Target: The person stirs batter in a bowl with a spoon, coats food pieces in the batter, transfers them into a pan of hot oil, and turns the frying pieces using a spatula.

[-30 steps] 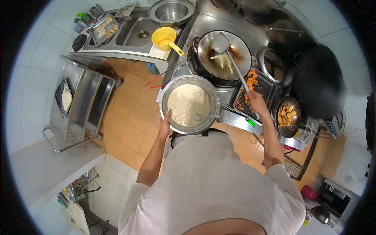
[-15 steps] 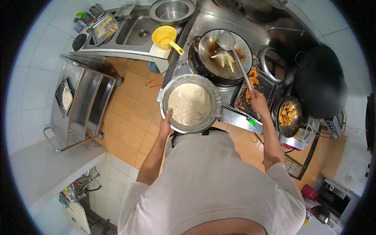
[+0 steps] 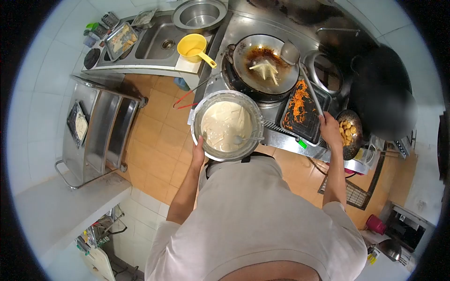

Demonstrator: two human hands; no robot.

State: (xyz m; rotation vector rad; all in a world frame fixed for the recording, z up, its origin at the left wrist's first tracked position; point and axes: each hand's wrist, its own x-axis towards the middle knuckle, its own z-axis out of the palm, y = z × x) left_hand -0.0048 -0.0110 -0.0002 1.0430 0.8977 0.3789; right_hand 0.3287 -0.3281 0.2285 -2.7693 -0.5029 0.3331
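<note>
Hiding partly behind the bowl (image 3: 255, 118), left hand (image 3: 198, 151) clasps it; right hand (image 3: 331, 131) clenches spatula (image 3: 310, 85).

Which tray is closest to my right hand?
The dark tray with orange shreds, next to your right hand; the others sit farther off, near the sink and on the cart.

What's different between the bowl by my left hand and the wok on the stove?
The bowl is at your left hand, close to your body, while the wok sits on the stove. The bowl holds a broad pool of pale batter; the wok has only a small clump of pale food, with brown staining around it. Both are round and open-topped.
</note>
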